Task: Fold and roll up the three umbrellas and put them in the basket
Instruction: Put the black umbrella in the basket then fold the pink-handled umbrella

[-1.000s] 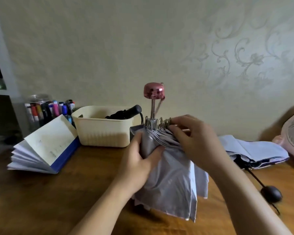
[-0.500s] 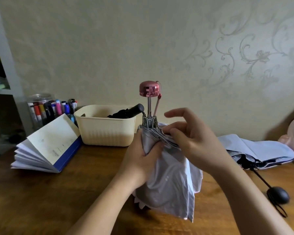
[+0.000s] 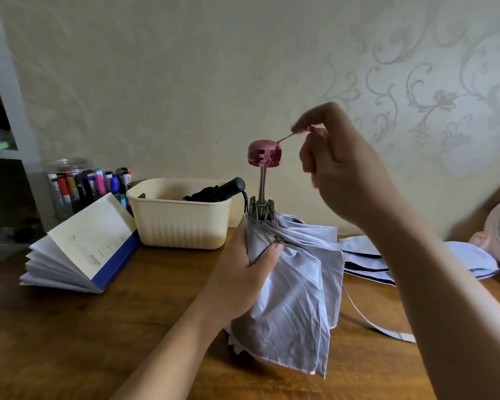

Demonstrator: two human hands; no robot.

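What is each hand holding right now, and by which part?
Left hand grips the pale umbrella around its gathered canopy. Right hand pinches the strap of its pink handle.

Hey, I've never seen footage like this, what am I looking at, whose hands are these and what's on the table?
No machine here: a person wears a camera on the head, looking down at their own hands. The left hand grips a half-folded grey umbrella upright over the wooden table; the right hand pinches the thin strap of its pink handle. Behind, a cream basket holds a black umbrella. A third umbrella lies to the right, an open book and a jar of markers to the left.
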